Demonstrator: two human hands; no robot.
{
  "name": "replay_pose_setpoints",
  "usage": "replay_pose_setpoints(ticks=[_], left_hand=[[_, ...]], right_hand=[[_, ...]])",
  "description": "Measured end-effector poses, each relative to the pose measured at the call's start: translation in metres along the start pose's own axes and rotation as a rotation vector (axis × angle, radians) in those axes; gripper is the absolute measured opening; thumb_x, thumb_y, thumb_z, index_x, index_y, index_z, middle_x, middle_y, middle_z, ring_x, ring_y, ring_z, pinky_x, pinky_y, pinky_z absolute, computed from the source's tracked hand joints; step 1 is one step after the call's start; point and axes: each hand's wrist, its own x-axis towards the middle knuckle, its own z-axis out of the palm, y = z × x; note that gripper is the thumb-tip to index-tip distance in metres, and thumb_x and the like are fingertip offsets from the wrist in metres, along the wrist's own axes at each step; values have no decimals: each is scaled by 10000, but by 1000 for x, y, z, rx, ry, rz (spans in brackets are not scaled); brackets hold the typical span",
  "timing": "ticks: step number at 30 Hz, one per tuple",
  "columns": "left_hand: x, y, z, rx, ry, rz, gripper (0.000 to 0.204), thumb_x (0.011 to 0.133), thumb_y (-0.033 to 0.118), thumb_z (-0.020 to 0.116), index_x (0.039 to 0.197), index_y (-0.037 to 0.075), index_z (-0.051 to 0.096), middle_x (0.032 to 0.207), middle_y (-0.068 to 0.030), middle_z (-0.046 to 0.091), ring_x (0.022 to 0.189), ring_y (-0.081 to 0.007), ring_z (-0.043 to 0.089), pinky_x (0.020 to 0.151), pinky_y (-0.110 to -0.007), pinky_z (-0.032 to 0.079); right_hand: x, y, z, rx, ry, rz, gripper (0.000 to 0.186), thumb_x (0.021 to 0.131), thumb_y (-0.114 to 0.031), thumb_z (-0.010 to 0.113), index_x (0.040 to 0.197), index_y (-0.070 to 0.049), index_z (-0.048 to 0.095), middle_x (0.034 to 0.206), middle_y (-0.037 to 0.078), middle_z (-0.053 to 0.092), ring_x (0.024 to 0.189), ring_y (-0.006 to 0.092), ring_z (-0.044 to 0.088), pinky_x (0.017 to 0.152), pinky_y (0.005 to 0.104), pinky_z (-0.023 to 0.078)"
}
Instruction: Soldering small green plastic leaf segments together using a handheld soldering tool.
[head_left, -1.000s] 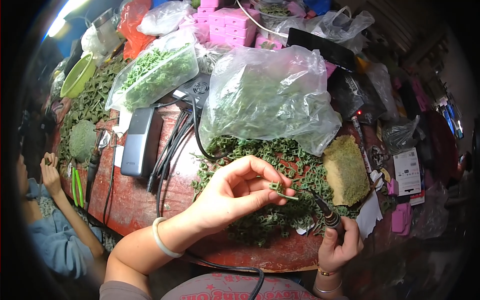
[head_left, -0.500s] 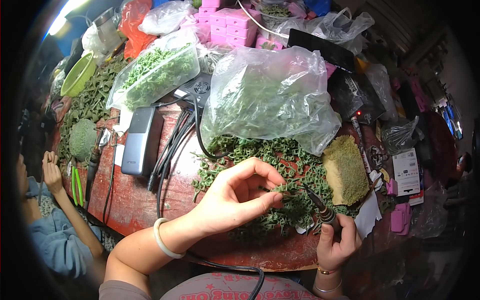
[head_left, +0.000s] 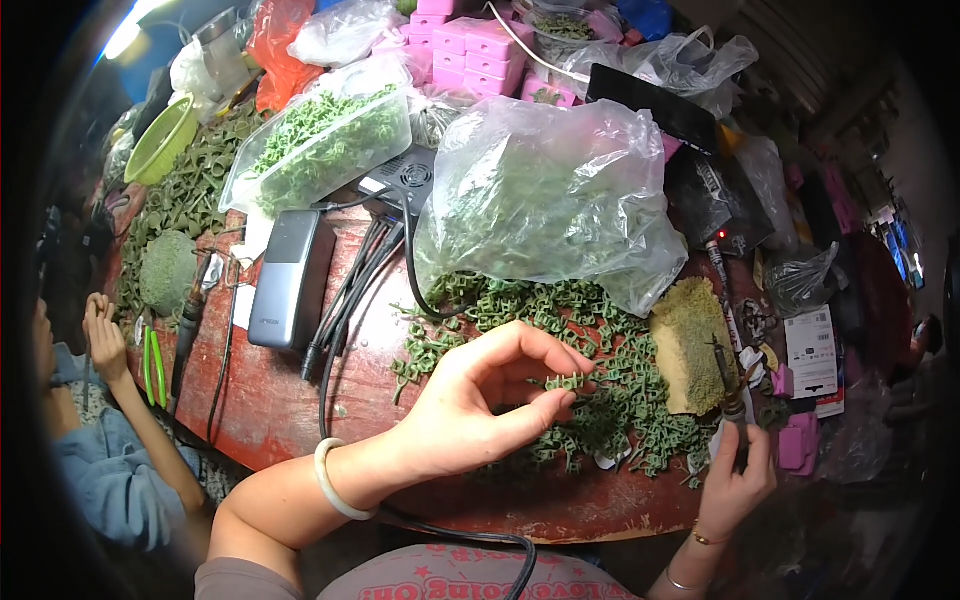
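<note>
My left hand [head_left: 475, 405] pinches a small green wax-like piece [head_left: 564, 381] between thumb and fingertips, above the pile of similar little green pieces [head_left: 625, 430] on the red table. Closed round the handle of a slim pen-shaped tool like a soldering iron [head_left: 735, 405], my right hand [head_left: 740, 480] is at the table's right front. The tool's dark, pointed tip lies over the yellow-green sponge block [head_left: 680, 345], whose face is covered in green crumbs; whether it touches cannot be made out.
Behind the pile lies a clear plastic bag [head_left: 550, 190] of green pieces. Left of it are black cables [head_left: 345, 310], a grey power bank [head_left: 293, 280] and a clear tub [head_left: 320, 150] of green pieces. At far left shows another person's hand [head_left: 105, 335].
My right hand has carried the tool rightward, away from the green piece and over to the sponge block. My left hand still pinches the piece, nearly in the same place.
</note>
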Motion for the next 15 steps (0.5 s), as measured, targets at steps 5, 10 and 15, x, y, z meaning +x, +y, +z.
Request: replay_pose_setpoints(ticks=[5, 10, 15], left_hand=[[2, -3, -2, -16, -22, 46, 192, 916, -46, 561, 1092, 10, 511, 1201, -166, 581, 1134, -239, 581, 894, -340, 518], [3, -6, -6, 2, -36, 65, 189, 918, -47, 558, 1090, 11, 509, 1161, -146, 594, 1149, -240, 575, 934, -365, 515], [2, -7, -4, -17, 11, 24, 206, 892, -44, 595, 1079, 9, 525, 1095, -55, 565, 1077, -136, 570, 962, -311, 489]], right_hand=[[2, 9, -3, -54, -101, 38, 188, 874, -122, 690, 928, 33, 598, 768, 152, 587, 661, 310, 582, 587, 383, 449], [-5, -30, 4, 142, 5, -166, 298, 929, -250, 634, 1021, 32, 607, 819, 128, 605, 699, 298, 599, 595, 368, 462], [-24, -38, 18, 368, -103, -112, 442, 894, -432, 649, 869, 7, 603, 686, 111, 586, 571, 295, 580, 529, 369, 454]])
